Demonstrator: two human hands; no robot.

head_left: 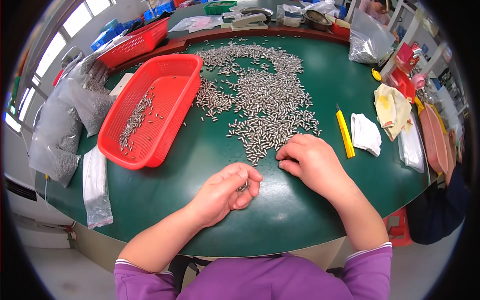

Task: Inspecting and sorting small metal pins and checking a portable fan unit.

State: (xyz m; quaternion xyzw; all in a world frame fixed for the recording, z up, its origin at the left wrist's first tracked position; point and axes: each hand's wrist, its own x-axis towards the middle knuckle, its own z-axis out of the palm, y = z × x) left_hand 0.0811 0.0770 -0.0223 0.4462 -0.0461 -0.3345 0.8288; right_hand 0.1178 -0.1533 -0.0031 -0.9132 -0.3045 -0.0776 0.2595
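Note:
Loose small silver metal pins (267, 105) with rounded ends lie in a wide heap on the green table (220, 240). My left hand (225, 190) is curled, palm partly up, around several of these pins, which show between thumb and fingers. At the near right edge of the heap, my right hand (310, 162) reaches down with thumb and forefinger pinched close to the tabletop. Whatever those fingertips hold is too small and covered to make out. Left of the heap stands a red plastic basket (172, 122) with a scattering of the same pins on its bottom.
Clear bags of metal parts (65, 135) crowd the left edge, beside a pack of plastic bags (95, 185). On the right lie a yellow utility knife (345, 134), a white cloth (365, 134) and a stained glove (392, 110). A bag of pins (364, 50) stands far right.

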